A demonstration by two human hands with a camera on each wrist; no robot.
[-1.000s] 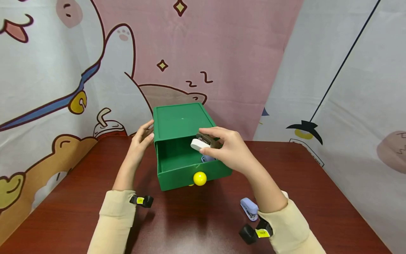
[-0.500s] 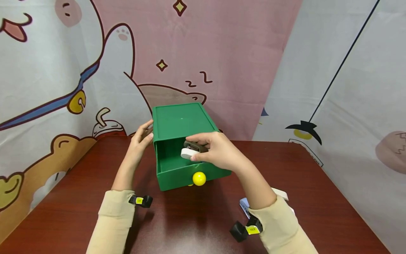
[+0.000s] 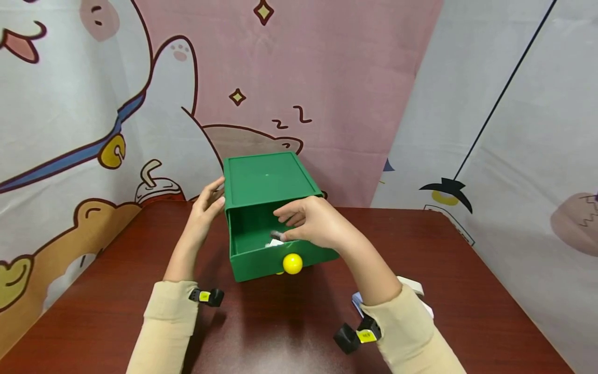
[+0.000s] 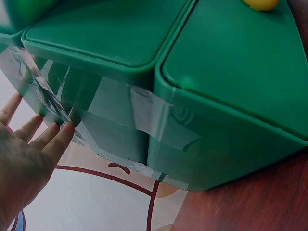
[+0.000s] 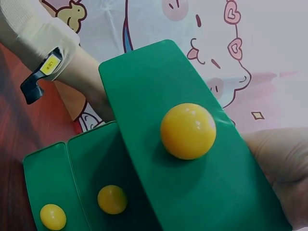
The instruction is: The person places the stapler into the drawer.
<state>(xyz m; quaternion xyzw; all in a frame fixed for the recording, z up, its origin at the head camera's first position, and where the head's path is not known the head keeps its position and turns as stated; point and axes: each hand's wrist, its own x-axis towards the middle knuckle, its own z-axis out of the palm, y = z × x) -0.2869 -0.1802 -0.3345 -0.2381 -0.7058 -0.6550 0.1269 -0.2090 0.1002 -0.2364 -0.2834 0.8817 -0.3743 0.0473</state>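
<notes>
a green drawer unit (image 3: pixel 271 179) stands on the dark red-brown surface (image 3: pixel 467 270), towards its far edge, with its top drawer (image 3: pixel 261 266) pulled out on the near side. a small dark-and-white thing (image 3: pixel 276 236) is inside that drawer, close behind the front wall and just left of the yellow knob (image 3: pixel 293 264); the wall hides its lower part, so i cannot tell whether it rests on the drawer's floor.

the right hand (image 3: pixel 312 221) reaches in over the drawer's right front corner. its grip is spread, fingers apart from thumb, with nothing seen pinched between. the thing lies just below and a little left of the thumb tip; whether they touch is unclear, and its long axis is too blurred and covered to read. i judge that the coming move turns on this: the thing sits under the thumb, and the right hand is clearly the nearer one.

the left hand (image 3: pixel 202 210) touches the unit's left side, fingers spread and fairly straight, probably steadying it. on the right part of the surface, a pale blue item (image 3: pixel 357 301) and a white item (image 3: pixel 411 284) show beside the right forearm, both partly hidden.
</notes>
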